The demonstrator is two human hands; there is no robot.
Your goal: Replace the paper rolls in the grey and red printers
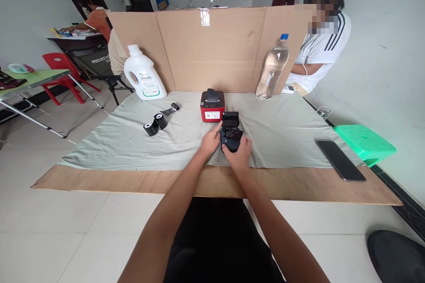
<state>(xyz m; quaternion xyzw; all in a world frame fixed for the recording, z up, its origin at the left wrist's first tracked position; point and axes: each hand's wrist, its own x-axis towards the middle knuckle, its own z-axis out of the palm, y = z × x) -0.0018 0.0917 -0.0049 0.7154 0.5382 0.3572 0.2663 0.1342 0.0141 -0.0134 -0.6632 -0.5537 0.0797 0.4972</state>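
A small dark device (229, 143), which looks like a portable printer, lies on the cloth with its black lid (230, 119) tipped up at the far side. My left hand (210, 139) grips its left side, index finger reaching toward the hinge. From the right and front, my right hand (240, 154) holds it, thumb on its near face. A shiny dark piece of film (234, 134) rests over the opening by my right fingertips. Just behind stands a red and black box-shaped printer (211, 107). Left of my hands lie black ribbon rolls (160, 121) with loose film.
A white detergent jug (146, 77) and a water bottle (273, 68) stand before a cardboard screen (212, 48). At right, a phone (340, 159) lies near the table edge, beside a green stool (365, 139). One person (322, 53) is behind the screen; another (99, 20) is far left.
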